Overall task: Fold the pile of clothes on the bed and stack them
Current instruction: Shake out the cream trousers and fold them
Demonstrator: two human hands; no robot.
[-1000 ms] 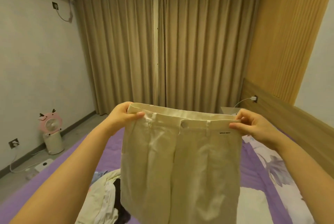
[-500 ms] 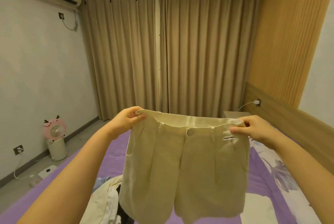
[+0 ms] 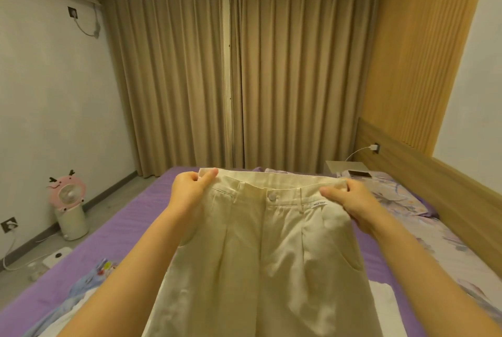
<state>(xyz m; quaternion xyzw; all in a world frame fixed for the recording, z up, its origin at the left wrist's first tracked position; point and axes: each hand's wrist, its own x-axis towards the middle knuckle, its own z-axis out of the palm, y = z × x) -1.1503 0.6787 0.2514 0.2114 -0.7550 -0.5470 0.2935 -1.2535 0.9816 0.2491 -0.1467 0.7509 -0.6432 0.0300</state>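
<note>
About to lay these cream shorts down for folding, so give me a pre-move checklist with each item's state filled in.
1. Left hand pinches the waistband corner of the cream shorts: ok.
2. Right hand grips the opposite waistband corner: ok.
3. Waistband stretched level, button side facing the camera: ok.
4. Legs hanging free of twists: cannot tell, the hems run out of frame.
5. Bare purple sheet ahead to lay them on: ok, open stretch on the left side.
6. Landing spot directly beneath the shorts free of the clothes pile: cannot tell, the shorts hide it.
</note>
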